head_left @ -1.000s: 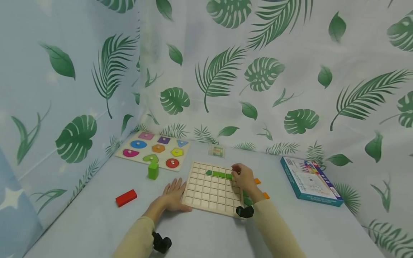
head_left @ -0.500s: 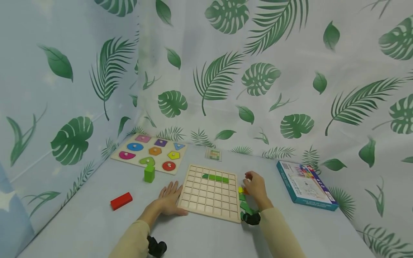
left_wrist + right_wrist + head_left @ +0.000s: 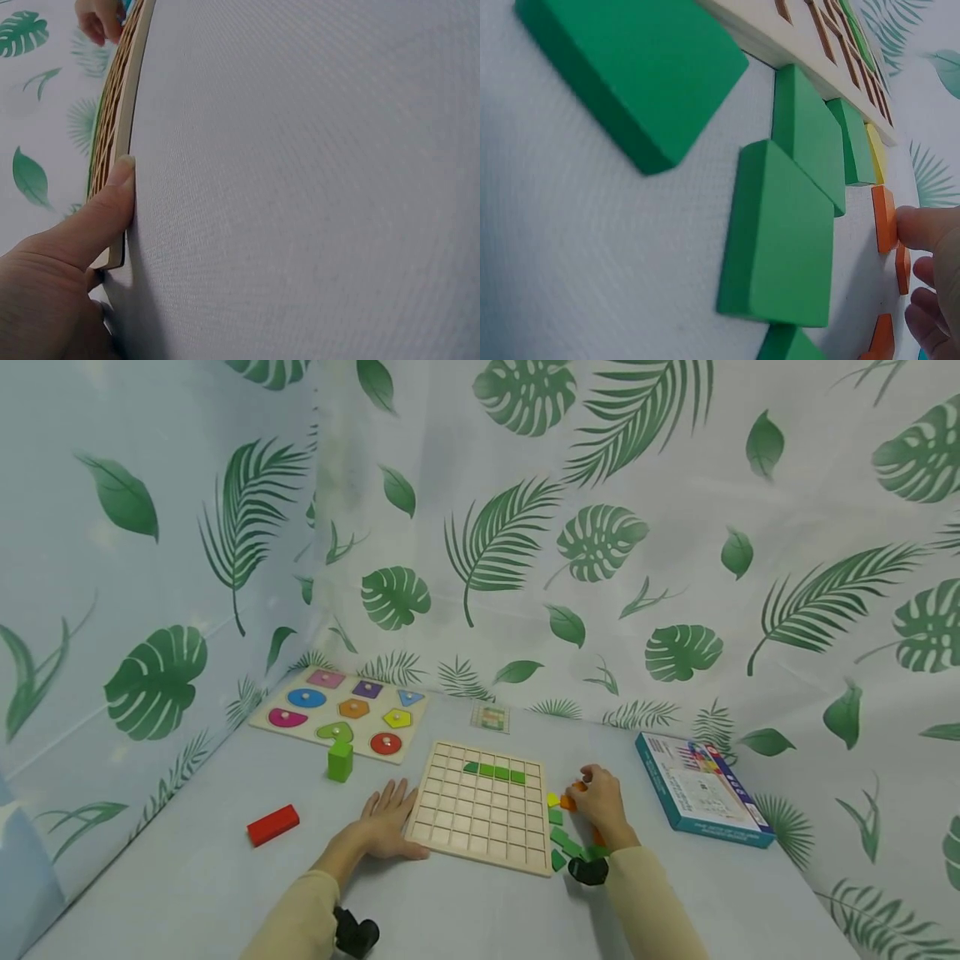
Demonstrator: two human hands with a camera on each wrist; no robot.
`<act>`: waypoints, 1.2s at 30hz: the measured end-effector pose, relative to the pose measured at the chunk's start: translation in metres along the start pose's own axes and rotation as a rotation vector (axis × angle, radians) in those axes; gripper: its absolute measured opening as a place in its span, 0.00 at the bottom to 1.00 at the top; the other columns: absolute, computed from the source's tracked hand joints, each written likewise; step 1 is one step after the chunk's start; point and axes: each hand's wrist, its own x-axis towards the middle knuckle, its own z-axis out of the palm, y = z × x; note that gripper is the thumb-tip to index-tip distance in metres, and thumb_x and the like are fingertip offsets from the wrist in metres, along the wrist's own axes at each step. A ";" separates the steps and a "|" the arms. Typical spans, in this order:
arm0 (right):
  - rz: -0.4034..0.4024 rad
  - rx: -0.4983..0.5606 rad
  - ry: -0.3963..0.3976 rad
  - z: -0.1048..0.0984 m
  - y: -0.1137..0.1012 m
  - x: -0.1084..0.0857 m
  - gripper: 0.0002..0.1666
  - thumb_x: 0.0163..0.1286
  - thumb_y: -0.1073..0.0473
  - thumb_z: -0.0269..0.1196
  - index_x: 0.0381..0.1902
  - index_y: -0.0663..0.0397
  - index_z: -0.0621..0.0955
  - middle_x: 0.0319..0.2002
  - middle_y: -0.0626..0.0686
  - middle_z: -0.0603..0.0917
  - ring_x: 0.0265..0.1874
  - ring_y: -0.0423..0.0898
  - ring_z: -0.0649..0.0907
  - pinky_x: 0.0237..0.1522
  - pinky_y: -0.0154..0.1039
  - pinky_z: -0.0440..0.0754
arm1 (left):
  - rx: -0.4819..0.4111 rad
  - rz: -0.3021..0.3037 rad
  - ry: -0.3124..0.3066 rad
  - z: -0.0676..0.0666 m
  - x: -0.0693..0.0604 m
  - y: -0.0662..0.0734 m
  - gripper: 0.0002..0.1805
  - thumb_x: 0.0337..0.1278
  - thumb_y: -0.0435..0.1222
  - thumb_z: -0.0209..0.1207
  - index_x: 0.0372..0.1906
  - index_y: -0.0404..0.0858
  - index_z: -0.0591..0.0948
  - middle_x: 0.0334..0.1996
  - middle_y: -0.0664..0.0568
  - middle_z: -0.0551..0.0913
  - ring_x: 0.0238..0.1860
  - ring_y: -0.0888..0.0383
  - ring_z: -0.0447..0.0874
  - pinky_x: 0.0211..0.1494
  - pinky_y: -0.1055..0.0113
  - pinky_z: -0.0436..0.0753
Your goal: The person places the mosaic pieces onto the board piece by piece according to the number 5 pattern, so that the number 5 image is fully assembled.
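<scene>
A wooden grid board [image 3: 480, 827] lies on the table with a row of green tiles [image 3: 502, 772] in its upper part. My left hand [image 3: 384, 822] rests at the board's left edge, fingers spread and straight. In the left wrist view its thumb [image 3: 97, 206] lies against the board's side. Off the board's right edge, my right hand [image 3: 603, 802] is bent over orange tiles [image 3: 567, 803]. The right wrist view has its thumb touching one orange tile [image 3: 885, 217]; whether the fingers pinch one is unclear. Loose green tiles [image 3: 787, 240] and a yellow tile [image 3: 553, 800] lie beside the board.
Left of the board are a red block [image 3: 273, 825] and an upright green block [image 3: 341, 762]. Behind them lies a knobbed shape puzzle [image 3: 258, 722]. A small pattern card [image 3: 491, 718] sits behind the board, and a flat teal-edged box [image 3: 708, 789] to the right.
My right hand has left the right end of the green row and moved right, off the board, down to the orange tiles. My left hand stays at the board's edge.
</scene>
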 end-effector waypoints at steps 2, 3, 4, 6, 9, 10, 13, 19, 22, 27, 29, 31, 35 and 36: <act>0.020 0.010 -0.012 -0.002 0.000 -0.001 0.26 0.58 0.61 0.66 0.52 0.70 0.73 0.44 0.65 0.77 0.41 0.58 0.74 0.47 0.51 0.77 | -0.005 -0.003 0.000 0.000 -0.001 0.001 0.59 0.43 0.58 0.66 0.73 0.31 0.51 0.73 0.35 0.39 0.73 0.41 0.28 0.70 0.45 0.33; 0.026 0.012 -0.017 -0.002 0.000 -0.001 0.26 0.58 0.61 0.66 0.52 0.70 0.73 0.44 0.66 0.77 0.41 0.58 0.75 0.46 0.51 0.77 | -0.004 -0.006 -0.001 0.000 -0.001 0.001 0.59 0.43 0.58 0.66 0.73 0.31 0.51 0.73 0.35 0.39 0.73 0.41 0.28 0.70 0.45 0.33; 0.036 0.013 -0.019 -0.003 0.000 -0.002 0.26 0.59 0.62 0.65 0.51 0.71 0.73 0.43 0.66 0.77 0.40 0.58 0.75 0.45 0.51 0.77 | -0.004 -0.009 -0.001 0.000 -0.001 0.001 0.59 0.43 0.57 0.66 0.73 0.31 0.51 0.73 0.35 0.40 0.73 0.41 0.28 0.70 0.45 0.33; 0.051 0.014 -0.020 -0.004 0.000 -0.002 0.25 0.58 0.63 0.64 0.51 0.71 0.73 0.41 0.66 0.77 0.38 0.57 0.76 0.44 0.51 0.78 | -0.005 -0.012 0.001 0.001 -0.001 0.001 0.58 0.43 0.57 0.66 0.72 0.30 0.51 0.73 0.35 0.40 0.73 0.40 0.29 0.70 0.45 0.33; 0.043 0.005 -0.010 -0.003 0.004 -0.002 0.23 0.58 0.65 0.64 0.50 0.72 0.73 0.38 0.65 0.78 0.35 0.56 0.77 0.41 0.51 0.79 | -0.003 -0.011 0.006 0.001 -0.001 0.000 0.58 0.43 0.57 0.66 0.72 0.30 0.52 0.73 0.35 0.40 0.73 0.40 0.29 0.70 0.45 0.33; 0.042 0.006 -0.008 -0.003 0.005 -0.002 0.22 0.59 0.65 0.64 0.50 0.71 0.73 0.38 0.65 0.79 0.35 0.56 0.77 0.42 0.50 0.79 | -0.003 -0.009 0.007 0.001 -0.001 0.000 0.58 0.43 0.57 0.66 0.72 0.30 0.52 0.73 0.35 0.40 0.73 0.40 0.29 0.70 0.45 0.33; 0.032 0.009 -0.005 -0.002 0.009 -0.001 0.21 0.59 0.67 0.63 0.49 0.71 0.73 0.37 0.64 0.79 0.35 0.56 0.78 0.42 0.51 0.79 | -0.003 -0.005 0.009 0.001 -0.002 0.000 0.58 0.43 0.58 0.66 0.72 0.30 0.52 0.73 0.35 0.40 0.73 0.40 0.29 0.70 0.45 0.33; 0.058 0.044 -0.027 0.002 0.008 0.000 0.21 0.60 0.70 0.61 0.51 0.69 0.73 0.41 0.65 0.79 0.38 0.57 0.78 0.46 0.51 0.78 | 0.001 -0.006 0.004 0.000 -0.003 0.000 0.58 0.43 0.58 0.66 0.72 0.30 0.52 0.73 0.35 0.41 0.73 0.40 0.29 0.70 0.45 0.33; 0.066 0.071 -0.023 0.004 0.005 0.000 0.21 0.60 0.71 0.60 0.52 0.68 0.73 0.42 0.64 0.78 0.40 0.57 0.77 0.48 0.51 0.78 | -0.007 -0.009 0.003 -0.001 -0.004 0.001 0.58 0.43 0.57 0.66 0.72 0.30 0.52 0.73 0.35 0.41 0.73 0.40 0.29 0.70 0.45 0.33; 0.013 0.111 -0.004 0.008 -0.001 0.001 0.20 0.61 0.71 0.60 0.53 0.67 0.73 0.43 0.63 0.79 0.40 0.56 0.77 0.47 0.49 0.79 | -0.013 -0.019 -0.006 -0.001 -0.005 0.001 0.58 0.43 0.57 0.67 0.72 0.31 0.52 0.73 0.35 0.41 0.73 0.41 0.29 0.70 0.45 0.33; -0.017 0.123 0.000 0.010 -0.004 0.001 0.20 0.62 0.70 0.60 0.53 0.67 0.74 0.43 0.62 0.79 0.41 0.55 0.78 0.46 0.48 0.80 | -0.009 -0.022 -0.007 -0.001 -0.005 0.002 0.59 0.43 0.58 0.66 0.72 0.30 0.52 0.73 0.35 0.41 0.73 0.41 0.29 0.70 0.45 0.33; -0.053 0.133 0.003 0.011 -0.007 0.001 0.20 0.62 0.70 0.60 0.53 0.68 0.74 0.42 0.62 0.80 0.41 0.55 0.79 0.45 0.48 0.81 | -0.003 -0.025 -0.009 -0.002 -0.005 0.003 0.59 0.43 0.59 0.66 0.73 0.31 0.51 0.73 0.35 0.41 0.73 0.41 0.29 0.70 0.45 0.33; -0.103 0.160 0.018 0.012 -0.015 0.001 0.20 0.62 0.70 0.60 0.53 0.67 0.75 0.41 0.61 0.80 0.41 0.55 0.79 0.44 0.48 0.81 | 0.005 -0.027 -0.022 -0.006 -0.005 0.007 0.60 0.43 0.60 0.65 0.73 0.31 0.51 0.73 0.36 0.40 0.73 0.41 0.28 0.70 0.46 0.33; -0.119 0.167 0.019 0.013 -0.017 0.001 0.20 0.62 0.70 0.60 0.53 0.67 0.75 0.41 0.61 0.80 0.41 0.55 0.80 0.44 0.48 0.81 | 0.001 -0.028 -0.024 -0.006 -0.005 0.008 0.60 0.43 0.59 0.66 0.73 0.31 0.51 0.73 0.36 0.40 0.73 0.41 0.28 0.70 0.46 0.33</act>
